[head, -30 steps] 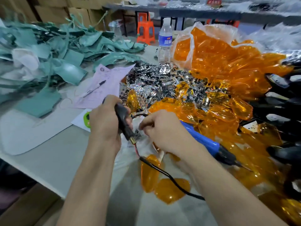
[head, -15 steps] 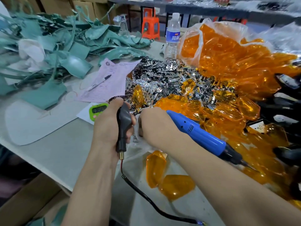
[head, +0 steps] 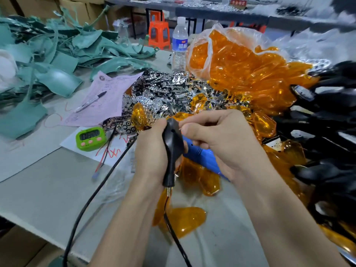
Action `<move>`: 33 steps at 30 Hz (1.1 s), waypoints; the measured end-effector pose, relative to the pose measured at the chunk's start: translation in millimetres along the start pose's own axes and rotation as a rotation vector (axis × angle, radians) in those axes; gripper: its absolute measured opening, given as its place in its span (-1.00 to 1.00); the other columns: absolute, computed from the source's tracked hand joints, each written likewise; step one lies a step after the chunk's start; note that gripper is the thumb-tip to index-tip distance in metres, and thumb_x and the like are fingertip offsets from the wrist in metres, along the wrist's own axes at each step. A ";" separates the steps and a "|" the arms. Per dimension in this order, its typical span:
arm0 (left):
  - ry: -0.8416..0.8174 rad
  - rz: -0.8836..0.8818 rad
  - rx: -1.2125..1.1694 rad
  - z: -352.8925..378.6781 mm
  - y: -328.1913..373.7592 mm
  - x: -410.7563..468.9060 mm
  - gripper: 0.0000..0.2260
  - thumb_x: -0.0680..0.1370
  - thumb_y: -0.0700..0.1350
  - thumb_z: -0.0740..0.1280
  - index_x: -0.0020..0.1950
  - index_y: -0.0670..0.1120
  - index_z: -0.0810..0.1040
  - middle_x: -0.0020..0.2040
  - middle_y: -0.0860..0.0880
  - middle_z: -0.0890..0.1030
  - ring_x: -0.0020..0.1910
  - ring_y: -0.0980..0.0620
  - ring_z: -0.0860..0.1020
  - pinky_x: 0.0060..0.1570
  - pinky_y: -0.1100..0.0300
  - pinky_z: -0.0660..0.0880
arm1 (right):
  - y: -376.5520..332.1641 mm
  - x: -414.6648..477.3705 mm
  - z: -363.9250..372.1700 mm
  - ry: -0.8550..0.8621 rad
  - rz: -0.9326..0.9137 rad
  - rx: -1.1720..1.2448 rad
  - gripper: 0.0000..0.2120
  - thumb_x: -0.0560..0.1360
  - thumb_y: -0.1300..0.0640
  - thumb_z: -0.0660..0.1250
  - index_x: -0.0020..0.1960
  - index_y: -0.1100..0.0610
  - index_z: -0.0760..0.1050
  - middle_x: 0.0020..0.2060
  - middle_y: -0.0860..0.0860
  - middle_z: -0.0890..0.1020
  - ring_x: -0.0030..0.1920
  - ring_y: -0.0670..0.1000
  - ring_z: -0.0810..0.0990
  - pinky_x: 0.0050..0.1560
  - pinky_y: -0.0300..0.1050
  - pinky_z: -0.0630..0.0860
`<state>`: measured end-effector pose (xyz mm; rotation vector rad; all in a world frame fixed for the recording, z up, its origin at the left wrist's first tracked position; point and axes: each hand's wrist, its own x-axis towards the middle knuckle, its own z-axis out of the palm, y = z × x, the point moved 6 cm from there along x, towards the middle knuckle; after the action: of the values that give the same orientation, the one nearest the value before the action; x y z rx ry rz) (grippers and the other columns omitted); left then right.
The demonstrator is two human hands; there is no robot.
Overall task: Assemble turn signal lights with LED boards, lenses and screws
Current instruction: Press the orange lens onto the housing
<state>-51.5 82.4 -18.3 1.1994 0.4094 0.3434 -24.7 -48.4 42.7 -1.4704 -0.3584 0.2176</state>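
Turn signal housing (head: 172,140): black, held upright in your left hand (head: 151,153) at centre view, head up and stem down, off the grey table (head: 38,189). Your left fingers wrap its body. The threaded brass end (head: 169,191) sticks out below your palm, and a thin black wire (head: 173,236) hangs from it.

Your right hand (head: 221,139) is curled, with thumb and forefinger closed together at the head of the housing. Whatever they pinch is too small to make out. Blue screwdriver (head: 200,158) runs under that palm, apparently tucked beneath the curled lower fingers. It hides the table just behind the housing.

Surroundings:
- Loose amber lenses (head: 189,218) lie beneath your wrists, partly covered by both forearms.
- Behind your hands is a heap of chrome reflector pieces (head: 169,93).
- Right of that heap, a clear bag of amber lenses (head: 240,64) is spilling.
- Far right is a stack of black housings (head: 327,135).
- Left of your hands, a green timer (head: 90,138) sits on white paper.
- Past the timer lies a pink form (head: 115,97) with a pen (head: 90,102) on it, then piled teal scraps (head: 54,54).
- Black cable (head: 92,201) crosses the table from the timer side toward the near edge.
- Water bottle (head: 180,43) stands behind the chrome heap, with an orange stool (head: 159,33) beyond the table.
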 end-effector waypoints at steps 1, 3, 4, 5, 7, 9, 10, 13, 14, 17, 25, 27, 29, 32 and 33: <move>-0.003 0.010 0.010 6.6 -1.2 -1.6 -0.59 0.65 0.04 0.26 -0.30 -0.15 0.62 -0.40 -0.26 0.56 -0.59 -0.08 0.41 -0.56 0.21 0.31 | 1.8 -2.9 -5.4 0.015 0.010 -0.002 -0.77 0.42 0.51 0.46 -0.27 0.22 0.72 -0.47 0.18 0.58 -0.55 -0.06 0.48 -0.52 -0.32 0.41; -0.013 0.031 0.059 19.8 -2.3 -6.8 -0.56 0.55 0.11 0.29 -0.22 -0.28 0.59 -0.34 -0.33 0.51 -0.51 -0.10 0.43 -0.51 0.13 0.35 | 6.2 -5.8 -17.9 0.062 0.018 -0.037 -0.72 0.41 0.50 0.47 -0.30 0.16 0.73 -0.48 0.15 0.59 -0.52 -0.04 0.49 -0.48 -0.30 0.44; -0.018 0.041 0.082 25.1 -2.8 -9.6 -0.53 0.51 0.12 0.28 -0.20 -0.33 0.56 -0.33 -0.36 0.49 -0.45 -0.13 0.42 -0.46 0.05 0.36 | 7.6 -6.7 -23.4 0.083 0.021 -0.061 -0.72 0.41 0.49 0.48 -0.30 0.14 0.73 -0.48 0.14 0.61 -0.50 -0.03 0.50 -0.45 -0.29 0.45; -0.019 0.051 0.090 29.4 -2.4 -11.9 -0.56 0.51 0.09 0.28 -0.23 -0.33 0.54 -0.33 -0.36 0.45 -0.40 -0.15 0.38 -0.42 -0.02 0.33 | 9.4 -7.1 -29.2 0.107 0.020 -0.093 -0.72 0.40 0.47 0.50 -0.31 0.12 0.74 -0.47 0.13 0.63 -0.48 -0.01 0.51 -0.43 -0.27 0.46; -0.033 0.066 0.070 34.8 -4.7 -12.5 -0.64 0.59 -0.04 0.30 -0.36 -0.18 0.52 -0.38 -0.27 0.41 -0.44 -0.12 0.33 -0.47 0.06 0.30 | 10.6 -8.8 -36.8 0.155 0.006 -0.186 -0.75 0.38 0.40 0.54 -0.30 0.06 0.75 -0.44 0.08 0.67 -0.44 0.00 0.58 -0.36 -0.21 0.51; -0.059 0.060 0.039 39.3 -7.6 -12.5 -0.51 0.65 -0.16 0.26 -0.52 -0.04 0.46 -0.49 -0.14 0.38 -0.54 -0.03 0.33 -0.54 0.21 0.27 | 10.3 -10.6 -40.2 0.194 0.013 -0.253 -0.76 0.34 0.37 0.58 -0.30 0.03 0.75 -0.39 0.04 0.71 -0.36 0.03 0.67 -0.27 -0.11 0.60; -0.067 0.062 0.032 40.9 -7.6 -13.2 -0.47 0.65 -0.19 0.25 -0.56 -0.03 0.44 -0.54 -0.07 0.36 -0.58 -0.01 0.33 -0.56 0.26 0.27 | 11.1 -10.2 -41.7 0.199 0.035 -0.251 -0.76 0.32 0.38 0.59 -0.31 0.04 0.75 -0.38 0.03 0.72 -0.35 0.02 0.68 -0.26 -0.12 0.61; -0.057 0.065 0.055 40.4 -9.0 -13.3 -0.55 0.66 -0.19 0.25 -0.46 -0.09 0.46 -0.50 -0.14 0.37 -0.58 0.00 0.33 -0.57 0.28 0.26 | 20.0 -3.6 -42.4 0.148 0.226 -0.077 -0.75 0.32 0.45 0.57 -0.35 0.13 0.67 -0.46 0.04 0.64 -0.50 -0.06 0.53 -0.47 -0.26 0.46; -0.054 0.061 0.056 38.8 -10.6 -12.4 -0.59 0.66 -0.17 0.25 -0.40 -0.15 0.48 -0.45 -0.19 0.39 -0.57 -0.01 0.34 -0.58 0.27 0.26 | 23.9 -0.7 -41.6 0.123 0.306 -0.068 -0.75 0.33 0.44 0.56 -0.33 0.14 0.63 -0.49 0.03 0.60 -0.52 -0.07 0.47 -0.51 -0.28 0.39; -0.045 0.033 0.047 33.2 -17.1 -7.2 -0.67 0.68 -0.12 0.23 -0.21 -0.27 0.56 -0.37 -0.30 0.45 -0.57 -0.04 0.38 -0.58 0.27 0.28 | 34.5 5.5 -32.2 -0.001 0.487 -0.053 -0.68 0.44 0.39 0.48 -0.34 0.13 0.43 -0.48 0.02 0.45 -0.53 -0.08 0.30 -0.58 -0.30 0.20; -0.205 -0.073 -0.164 26.5 -14.4 2.3 -0.58 0.74 0.00 0.09 -0.08 -0.14 0.64 -0.42 -0.21 0.53 -0.65 -0.03 0.30 -0.66 0.32 0.23 | 16.2 0.5 -47.1 -0.089 0.101 -1.292 -0.63 0.43 -0.02 0.48 0.19 -0.06 0.46 -0.13 -0.10 0.60 -0.16 -0.05 0.58 -0.16 -0.10 0.59; -0.212 -0.064 -0.200 18.8 -8.3 5.5 -0.59 0.73 0.01 0.08 -0.06 -0.14 0.63 -0.42 -0.19 0.52 -0.66 -0.03 0.29 -0.66 0.33 0.22 | 42.1 -6.6 -30.0 -0.190 0.162 -1.465 -0.52 0.45 0.03 0.43 0.30 -0.04 0.33 -0.07 -0.03 0.51 -0.10 0.06 0.51 -0.10 0.00 0.50; -0.217 -0.045 -0.214 10.4 -2.5 9.2 -0.59 0.73 0.02 0.07 -0.06 -0.13 0.63 -0.41 -0.19 0.53 -0.67 -0.03 0.31 -0.66 0.33 0.22 | 56.2 -6.1 -18.4 -0.114 0.083 -1.567 -0.52 0.46 0.09 0.40 0.31 -0.01 0.29 -0.09 0.00 0.44 -0.10 0.10 0.42 -0.08 0.04 0.35; -0.220 -0.008 -0.200 -3.8 6.1 9.9 -0.55 0.73 0.03 0.06 -0.10 -0.09 0.67 -0.40 -0.18 0.55 -0.65 -0.04 0.33 -0.64 0.33 0.23 | 65.6 -2.8 -15.6 -0.009 0.052 -1.573 -0.49 0.44 0.13 0.43 0.29 0.00 0.26 -0.12 -0.01 0.45 -0.14 0.11 0.45 -0.06 0.04 0.31; -0.222 0.002 -0.211 -8.6 8.3 10.1 -0.52 0.72 0.03 0.06 -0.14 -0.07 0.70 -0.40 -0.17 0.55 -0.64 -0.03 0.35 -0.62 0.34 0.24 | 66.7 -2.7 -16.5 0.012 0.046 -1.557 -0.50 0.44 0.14 0.44 0.27 0.00 0.27 -0.13 -0.01 0.45 -0.17 0.10 0.46 -0.09 0.03 0.33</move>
<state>-47.0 96.9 -14.4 1.0186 0.1748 0.2455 -16.2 -58.3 -24.8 -3.0063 -0.5096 -0.0996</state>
